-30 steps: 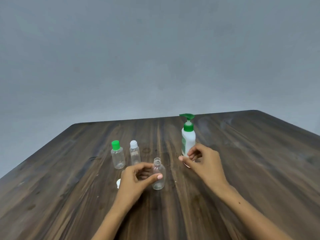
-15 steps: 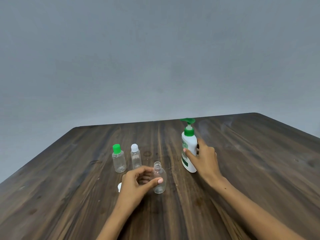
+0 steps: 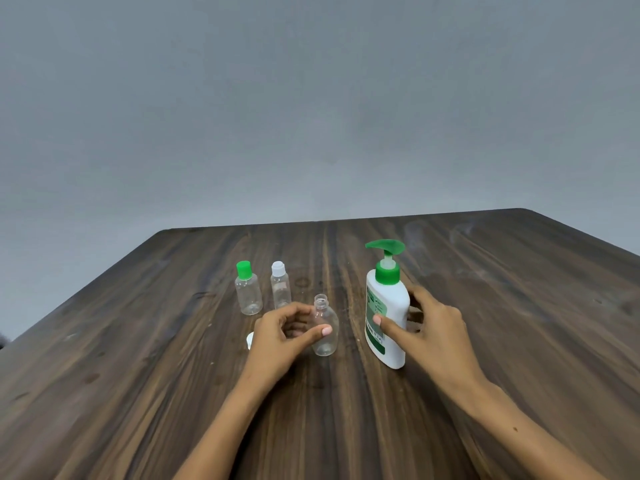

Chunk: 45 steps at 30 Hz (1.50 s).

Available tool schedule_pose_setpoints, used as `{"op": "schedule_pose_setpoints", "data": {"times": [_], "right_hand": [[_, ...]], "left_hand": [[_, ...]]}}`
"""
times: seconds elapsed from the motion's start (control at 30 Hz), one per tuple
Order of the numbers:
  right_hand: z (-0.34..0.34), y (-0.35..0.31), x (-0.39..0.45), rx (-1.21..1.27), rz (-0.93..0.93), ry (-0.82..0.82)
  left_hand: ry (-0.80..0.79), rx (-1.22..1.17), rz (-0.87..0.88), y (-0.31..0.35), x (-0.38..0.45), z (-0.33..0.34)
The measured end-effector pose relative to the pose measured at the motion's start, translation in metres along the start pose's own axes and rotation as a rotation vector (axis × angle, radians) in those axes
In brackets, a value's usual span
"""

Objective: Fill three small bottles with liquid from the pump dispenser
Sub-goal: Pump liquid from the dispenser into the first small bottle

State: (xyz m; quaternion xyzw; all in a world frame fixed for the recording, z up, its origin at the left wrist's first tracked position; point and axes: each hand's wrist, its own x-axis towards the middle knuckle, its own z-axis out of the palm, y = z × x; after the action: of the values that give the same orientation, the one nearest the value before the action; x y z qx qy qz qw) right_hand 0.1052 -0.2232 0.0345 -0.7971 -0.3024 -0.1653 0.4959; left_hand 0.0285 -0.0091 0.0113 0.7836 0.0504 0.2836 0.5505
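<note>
Left hand [image 3: 277,336]: wrapped around the open bottle [image 3: 325,329], thumb on its front.
Right hand [image 3: 438,332]: holding the pump bottle [image 3: 386,315], thumb on the label.
Open bottle: standing just left of the pump bottle.
Green-cap bottle [image 3: 248,289]: farther left, behind the open bottle.
White-cap bottle [image 3: 280,285]: beside the green-cap bottle.
White cap [image 3: 250,340]: on the table [image 3: 138,358], half hidden by the left hand.

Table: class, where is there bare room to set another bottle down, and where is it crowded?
Bare wood: right of the pump dispenser and right hand; left of the green-capped bottle; the far strip behind the bottles. Crowded: the middle, where the white-capped bottle, open bottle, left hand and loose cap cluster.
</note>
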Motion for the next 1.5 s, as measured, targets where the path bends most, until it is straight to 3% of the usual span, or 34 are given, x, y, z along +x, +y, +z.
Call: {"op": "schedule_pose_setpoints", "data": {"times": [0.13, 0.3, 0.57, 0.83, 1.13, 1.5], "right_hand": [[-0.003, -0.006, 0.004, 0.078, -0.076, 0.011], [-0.014, -0.019, 0.019, -0.042, -0.365, 0.119], [-0.022, -0.025, 0.039, -0.249, -0.579, -0.058], [-0.025, -0.029, 0.050, -0.305, -0.561, -0.156], [-0.030, -0.032, 0.059, -0.337, -0.532, -0.231], [-0.037, -0.044, 0.068, -0.656, -0.590, -0.279]], "left_hand": [[-0.023, -0.013, -0.004, 0.003, -0.004, 0.000], [-0.024, -0.119, -0.002, 0.018, -0.003, 0.003], [0.011, -0.223, 0.075, 0.052, -0.001, 0.022], [0.092, -0.203, 0.095, 0.057, 0.004, 0.030], [0.061, -0.239, 0.110, 0.066, 0.011, 0.035], [0.102, -0.228, 0.092, 0.060, 0.011, 0.035]]}}
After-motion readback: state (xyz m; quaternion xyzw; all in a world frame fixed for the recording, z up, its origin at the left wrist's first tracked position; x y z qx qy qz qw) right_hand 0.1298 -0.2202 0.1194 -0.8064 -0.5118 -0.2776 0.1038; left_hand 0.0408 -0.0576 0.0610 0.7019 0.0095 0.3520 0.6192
